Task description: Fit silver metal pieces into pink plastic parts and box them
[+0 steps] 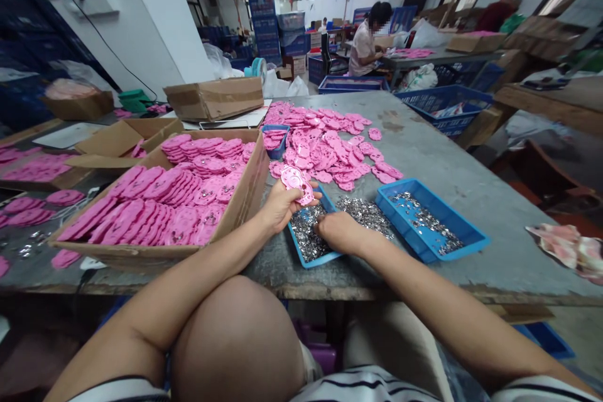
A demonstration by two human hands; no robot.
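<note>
My left hand (pixel 281 206) grips a pink plastic piece (pixel 296 183) with a scalloped edge, holding it up above the left blue tray (pixel 307 264). Small shiny metal parts (pixel 304 240) fill much of that tray. My right hand (pixel 340 231) reaches into them with its fingers curled downward; the fingertips are hidden, so what they pinch does not show. A loose heap of the same metal parts (pixel 365 213) lies on the table just beyond my right hand. Past it stands a second blue tray (pixel 426 251), partly covered with metal parts.
Left of my arm, a cardboard box (pixel 141 254) holds rows of stacked pink pieces. A big pile of pink pieces (pixel 325 151) spreads over the grey table (pixel 471 213), beside a small blue basket (pixel 277 146). Further back, a person (pixel 365 44) sits at another table.
</note>
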